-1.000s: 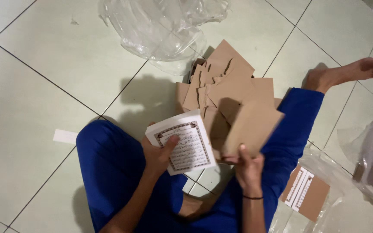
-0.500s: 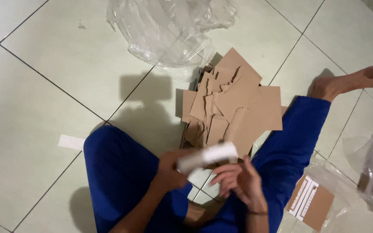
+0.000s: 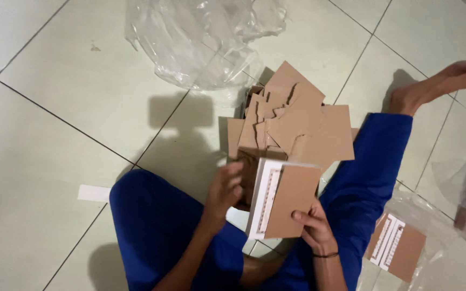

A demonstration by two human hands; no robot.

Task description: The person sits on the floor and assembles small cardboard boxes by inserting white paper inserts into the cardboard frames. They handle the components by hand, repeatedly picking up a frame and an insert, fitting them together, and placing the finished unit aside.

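Head view: person seated on the tiled floor (image 3: 39, 161) in blue trousers, right hand (image 3: 314, 229) clasping the lower edge of a white booklet with a brown card cover (image 3: 284, 200), held upright over the lap. Left hand (image 3: 223, 191) at the booklet's left side, fingers loosely curled; cannot tell if it grips. Brown card pieces (image 3: 292, 124) piled just beyond; crumpled clear plastic (image 3: 200, 37) farther off.
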